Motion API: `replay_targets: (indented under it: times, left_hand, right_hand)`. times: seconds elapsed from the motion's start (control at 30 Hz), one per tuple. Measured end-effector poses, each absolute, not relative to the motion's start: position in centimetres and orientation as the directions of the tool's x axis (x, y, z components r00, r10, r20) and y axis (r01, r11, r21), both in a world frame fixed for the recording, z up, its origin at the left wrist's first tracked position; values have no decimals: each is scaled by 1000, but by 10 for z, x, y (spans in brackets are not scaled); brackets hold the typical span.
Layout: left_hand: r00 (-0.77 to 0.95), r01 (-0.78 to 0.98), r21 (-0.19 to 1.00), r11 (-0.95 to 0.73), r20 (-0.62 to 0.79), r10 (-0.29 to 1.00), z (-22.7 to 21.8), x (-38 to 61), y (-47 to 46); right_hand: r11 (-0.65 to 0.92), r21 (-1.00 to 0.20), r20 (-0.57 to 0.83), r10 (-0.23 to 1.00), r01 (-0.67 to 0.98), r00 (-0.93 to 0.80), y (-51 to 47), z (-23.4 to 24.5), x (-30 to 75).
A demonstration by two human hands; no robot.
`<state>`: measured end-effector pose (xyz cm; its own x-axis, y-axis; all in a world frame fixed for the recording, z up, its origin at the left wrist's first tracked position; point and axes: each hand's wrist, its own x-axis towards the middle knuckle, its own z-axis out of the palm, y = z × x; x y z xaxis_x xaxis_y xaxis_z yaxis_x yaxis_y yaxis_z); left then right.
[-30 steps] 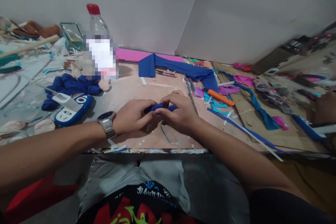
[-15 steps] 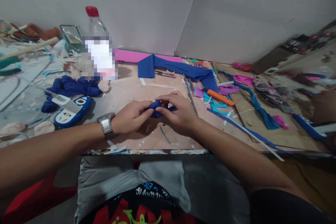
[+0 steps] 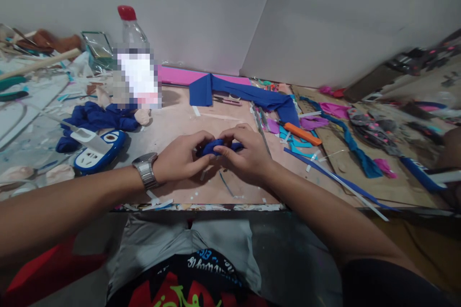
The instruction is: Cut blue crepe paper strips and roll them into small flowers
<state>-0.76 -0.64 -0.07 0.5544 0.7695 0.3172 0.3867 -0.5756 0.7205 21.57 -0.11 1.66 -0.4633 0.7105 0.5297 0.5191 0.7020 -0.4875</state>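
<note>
Between my hands, just above the middle of the worktable (image 3: pixel 180 129), is a small bunched piece of blue fabric (image 3: pixel 213 146). My left hand (image 3: pixel 182 157), with a metal watch (image 3: pixel 146 170) on its wrist, curls around the fabric's left side with fingers and thumb. My right hand (image 3: pixel 247 153) grips it from the right, its thumb pressed over the front. Parts of the fabric are hidden behind the fingers. Behind them a long blue fabric strip (image 3: pixel 252 96) lies folded on the table. A crumpled blue cloth heap (image 3: pixel 101 117) lies to the left.
A red-capped bottle (image 3: pixel 135 38) stands at the back left. Near it sits a blue and white power strip (image 3: pixel 101 152) with a plug in it. An orange-handled cutter (image 3: pixel 302 134) lies right of my hands, above a narrow blue strip (image 3: pixel 331 176). Cardboard (image 3: pixel 342 158) covers the right side.
My left hand's thumb and fingers have spread a little wider around the blue fabric, and the piece has turned slightly. My right hand stays nearly in place.
</note>
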Motion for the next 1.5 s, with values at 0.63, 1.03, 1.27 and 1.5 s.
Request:
replay_targets:
  times: [0.63,1.03,1.27,1.5]
  left_hand:
    - [621,214,856,-472,254,742,0,-6,-5]
    - [529,181,897,-402,256,809,1,-4,-3]
    - [583,88,970,-228,135,801,0,-4,-3]
    - [570,120,950,-287,171,804,-3,-2,-2]
  right_hand:
    - [734,-494,537,679,467,-500,-2,15,215]
    - [716,-498,556,696,489,-453,0,14,215]
    - [706,-535,538,708,464,-457,0,14,215]
    - [755,-519,552,654,402,-517,2,13,216]
